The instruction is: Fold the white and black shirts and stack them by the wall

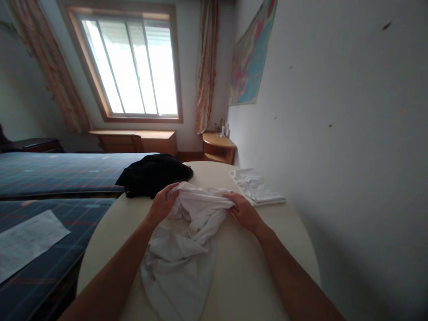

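A crumpled white cloth garment (187,249) lies along the round cream table (254,276), its far end lifted between my two hands. My left hand (164,203) grips its upper left edge, fingers closed on the fabric. At the upper right edge, my right hand (241,208) pinches the same garment, so the cloth spans from hand to hand. Its near part hangs in loose folds toward the table's front. What kind of garment it is, I cannot make out. Just beyond my left hand rests a black bundle of cloth (155,174).
A folded white cloth (257,185) lies at the table's right rear, close to the wall. Plaid mattresses (73,171) stand to the left, with a printed paper sheet (31,240) on the nearer one. Behind are a wooden desk (157,139) and a corner shelf (219,141).
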The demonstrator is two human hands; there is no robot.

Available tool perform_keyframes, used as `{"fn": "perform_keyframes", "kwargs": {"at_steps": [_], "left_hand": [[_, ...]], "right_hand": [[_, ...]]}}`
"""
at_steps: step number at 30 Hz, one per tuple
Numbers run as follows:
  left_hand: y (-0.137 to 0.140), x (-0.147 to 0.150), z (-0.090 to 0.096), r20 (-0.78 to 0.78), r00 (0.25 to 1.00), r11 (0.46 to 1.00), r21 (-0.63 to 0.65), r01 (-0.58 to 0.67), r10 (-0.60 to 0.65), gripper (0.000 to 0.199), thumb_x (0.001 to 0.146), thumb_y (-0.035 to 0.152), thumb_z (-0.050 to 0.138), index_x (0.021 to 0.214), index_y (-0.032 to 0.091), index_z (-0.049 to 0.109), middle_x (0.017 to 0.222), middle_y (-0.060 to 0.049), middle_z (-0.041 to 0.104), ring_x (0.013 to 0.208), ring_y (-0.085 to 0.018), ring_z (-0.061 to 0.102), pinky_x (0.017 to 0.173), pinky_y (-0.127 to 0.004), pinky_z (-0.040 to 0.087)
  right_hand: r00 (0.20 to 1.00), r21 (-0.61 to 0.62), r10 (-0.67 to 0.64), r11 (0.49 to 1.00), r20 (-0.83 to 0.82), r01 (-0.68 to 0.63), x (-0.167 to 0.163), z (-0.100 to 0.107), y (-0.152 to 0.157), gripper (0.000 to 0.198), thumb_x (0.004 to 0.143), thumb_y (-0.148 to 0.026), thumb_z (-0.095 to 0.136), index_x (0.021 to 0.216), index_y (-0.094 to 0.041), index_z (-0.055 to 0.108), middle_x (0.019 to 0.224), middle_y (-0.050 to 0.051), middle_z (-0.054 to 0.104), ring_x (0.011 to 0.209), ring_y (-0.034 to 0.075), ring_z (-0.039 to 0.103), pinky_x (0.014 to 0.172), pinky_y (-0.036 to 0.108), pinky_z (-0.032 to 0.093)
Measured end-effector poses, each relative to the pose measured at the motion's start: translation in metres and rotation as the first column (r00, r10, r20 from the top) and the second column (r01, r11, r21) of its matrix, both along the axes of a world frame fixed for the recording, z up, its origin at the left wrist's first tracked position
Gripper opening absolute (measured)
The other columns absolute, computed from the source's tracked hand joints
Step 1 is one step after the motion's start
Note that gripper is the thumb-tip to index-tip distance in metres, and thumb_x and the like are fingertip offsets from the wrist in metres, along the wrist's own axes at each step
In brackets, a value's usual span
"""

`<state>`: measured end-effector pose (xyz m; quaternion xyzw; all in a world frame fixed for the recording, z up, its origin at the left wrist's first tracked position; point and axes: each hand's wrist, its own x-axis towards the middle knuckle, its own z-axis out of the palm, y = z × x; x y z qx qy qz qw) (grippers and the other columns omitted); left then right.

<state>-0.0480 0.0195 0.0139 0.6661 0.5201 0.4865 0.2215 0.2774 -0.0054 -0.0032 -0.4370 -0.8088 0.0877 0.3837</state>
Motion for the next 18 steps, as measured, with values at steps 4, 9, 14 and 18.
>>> {"fn": "perform_keyframes", "kwargs": {"at_steps": [4,9,14,18], "left_hand": [[0.009,-0.003,-0.012,-0.045,0.989,0.974,0.181,-0.133,0.143,0.061,0.077,0.040,0.064,0.134,0.017,0.055,0.149,-0.017,0.041,0.133,-0.030,0.046,0.104,-0.041,0.043],[-0.004,0.007,-0.020,-0.340,0.938,0.997,0.012,0.075,-0.066,0.041,0.080,0.038,0.062,0.117,0.020,0.065,0.112,-0.011,0.067,0.098,-0.025,0.066,0.090,-0.039,0.052],[-0.017,0.023,-0.026,-0.470,0.831,0.952,-0.077,0.298,-0.298,0.042,0.078,0.021,0.062,0.120,0.023,0.064,0.119,-0.007,0.068,0.109,-0.024,0.063,0.099,-0.034,0.046],[-0.017,0.024,-0.027,-0.507,0.817,0.961,-0.114,0.253,-0.275,0.031,0.081,0.018,0.057,0.111,0.022,0.066,0.112,-0.007,0.070,0.103,-0.022,0.064,0.093,-0.031,0.046]], "right_hand": [[0.989,0.132,-0.144,0.981,-0.013,0.145,0.002,-0.006,0.004,0.061,0.082,-0.017,0.058,0.141,-0.020,0.045,0.143,0.015,0.050,0.136,0.027,0.042,0.113,0.052,0.034],[0.980,0.047,0.100,0.993,0.169,-0.109,-0.011,0.004,-0.013,0.050,0.071,-0.030,0.080,0.118,-0.026,0.063,0.130,0.010,0.057,0.127,0.027,0.049,0.107,0.047,0.041],[0.937,-0.044,0.244,0.969,0.250,-0.241,-0.030,0.003,-0.017,0.012,0.074,-0.025,0.078,0.085,-0.027,0.073,0.111,0.004,0.065,0.117,0.022,0.055,0.104,0.039,0.042],[0.977,0.009,0.106,0.994,0.183,-0.110,-0.020,0.006,-0.009,0.010,0.080,-0.018,0.072,0.087,-0.025,0.073,0.107,0.005,0.067,0.105,0.021,0.060,0.097,0.038,0.044]]}}
